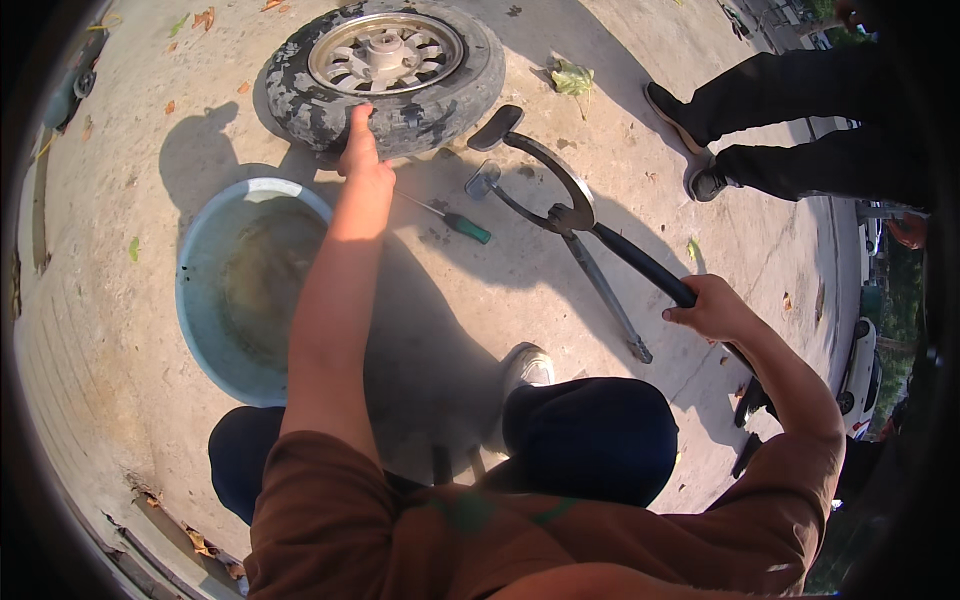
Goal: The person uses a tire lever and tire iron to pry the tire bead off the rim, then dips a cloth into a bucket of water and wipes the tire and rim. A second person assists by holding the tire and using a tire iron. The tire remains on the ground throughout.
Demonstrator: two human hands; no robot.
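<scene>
My left hand [366,152] is at the near edge of a worn black tire [292,98]. One digit lies up against the sidewall; the other fingers are partly hidden and seem to grip the lower edge. A silver spoked rim [385,52] sits inside the tire. My right hand [713,308] is wrapped round the black handle of a large tong-like metal tool [574,210]. This tool has two curved jaws with flat pads, apart from each other and near the tire. Its second, grey handle slants down toward the ground. A screwdriver [468,228] with a green handle lies between tire and tool.
A round light-blue basin [190,300] with murky water stands left of my left forearm. Another person's dark-trousered legs [790,130] are at the far right. A large leaf [572,78] and smaller ones lie on the concrete [580,330]. A white car [858,380] shows at the right rim.
</scene>
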